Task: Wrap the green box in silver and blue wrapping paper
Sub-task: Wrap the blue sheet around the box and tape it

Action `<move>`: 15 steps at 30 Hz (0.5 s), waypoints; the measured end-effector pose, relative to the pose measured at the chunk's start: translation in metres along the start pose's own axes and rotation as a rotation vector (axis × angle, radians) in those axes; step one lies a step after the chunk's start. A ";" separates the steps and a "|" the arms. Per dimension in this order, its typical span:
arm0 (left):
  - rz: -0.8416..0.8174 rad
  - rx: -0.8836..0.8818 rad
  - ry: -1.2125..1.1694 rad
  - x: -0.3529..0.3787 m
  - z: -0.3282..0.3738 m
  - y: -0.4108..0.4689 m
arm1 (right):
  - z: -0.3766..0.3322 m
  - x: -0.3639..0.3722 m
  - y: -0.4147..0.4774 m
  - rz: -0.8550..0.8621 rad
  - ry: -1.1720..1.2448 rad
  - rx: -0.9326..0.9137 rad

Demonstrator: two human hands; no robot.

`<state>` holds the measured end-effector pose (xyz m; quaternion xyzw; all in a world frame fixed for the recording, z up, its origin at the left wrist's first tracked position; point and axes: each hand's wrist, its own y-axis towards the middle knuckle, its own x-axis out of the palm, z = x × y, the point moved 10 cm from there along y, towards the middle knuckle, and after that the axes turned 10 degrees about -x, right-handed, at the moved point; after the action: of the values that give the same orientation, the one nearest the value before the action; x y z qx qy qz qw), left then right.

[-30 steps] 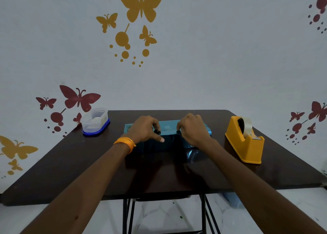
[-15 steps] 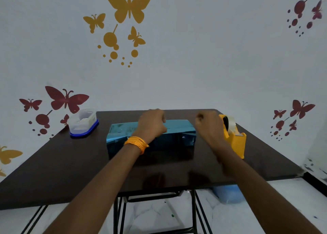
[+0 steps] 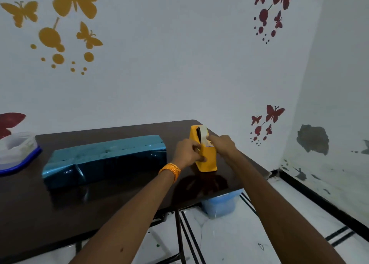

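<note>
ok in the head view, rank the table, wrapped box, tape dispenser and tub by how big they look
1. table
2. wrapped box
3. tape dispenser and tub: these look alike, and the frame edge cuts the tub off, so unranked

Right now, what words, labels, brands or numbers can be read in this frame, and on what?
No text can be read.
On the yellow tape dispenser, a small sticker: coloured marks, too blurred to read.
The wrapped box, plastic container and wall decals show no lettering.
</note>
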<state>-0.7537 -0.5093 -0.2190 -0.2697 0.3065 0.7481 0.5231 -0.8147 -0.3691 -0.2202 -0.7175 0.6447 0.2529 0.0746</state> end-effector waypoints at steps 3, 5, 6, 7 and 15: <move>0.002 0.018 -0.019 -0.001 -0.004 0.002 | 0.013 0.011 0.010 -0.039 0.154 0.119; 0.004 0.018 -0.042 -0.002 -0.007 0.004 | 0.016 0.012 0.013 -0.055 0.196 0.161; 0.007 0.014 -0.051 -0.002 -0.008 0.005 | 0.017 0.012 0.014 -0.059 0.220 0.179; 0.006 0.012 -0.053 -0.002 -0.008 0.006 | 0.015 0.012 0.015 -0.061 0.238 0.192; -0.002 0.009 -0.030 -0.001 -0.004 -0.002 | -0.026 -0.009 0.015 0.081 0.053 -0.001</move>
<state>-0.7510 -0.5123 -0.2213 -0.2562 0.3017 0.7502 0.5297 -0.8224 -0.3741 -0.1905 -0.6971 0.6750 0.2371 0.0467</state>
